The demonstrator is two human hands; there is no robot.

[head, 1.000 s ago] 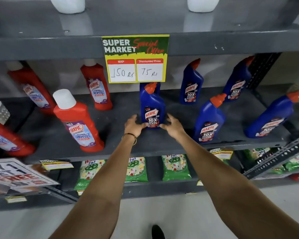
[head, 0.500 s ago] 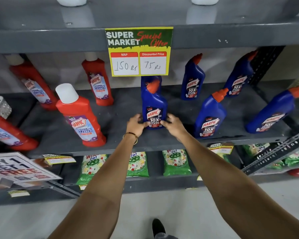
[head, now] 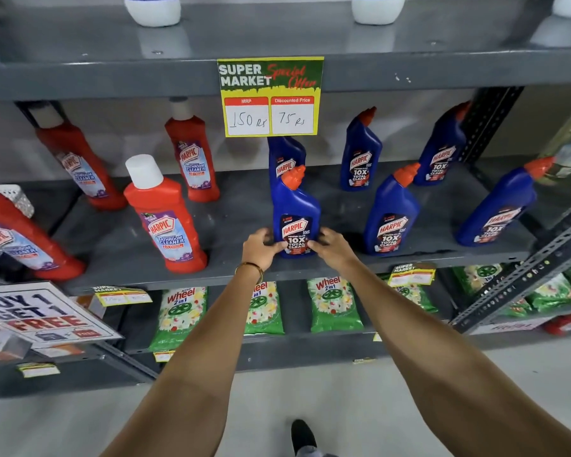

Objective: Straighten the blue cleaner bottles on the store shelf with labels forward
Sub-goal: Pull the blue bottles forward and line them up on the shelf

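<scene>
Several blue cleaner bottles with orange caps stand on the grey middle shelf. The front centre blue bottle stands upright with its label facing me. My left hand grips its base from the left and my right hand from the right. Directly behind it stands another blue bottle, its top hidden by the price sign. Further blue bottles stand at front right, back middle, back right and far right, labels forward.
Red bathroom cleaner bottles fill the shelf's left half. A yellow price sign hangs from the upper shelf edge. Green detergent packs lie on the shelf below. A "buy 1 get 1 free" sign juts out low left.
Both hands stay on the front centre bottle's base, closing in a little tighter around its label. The view has shifted slightly; the bottle's place on the shelf looks the same.
</scene>
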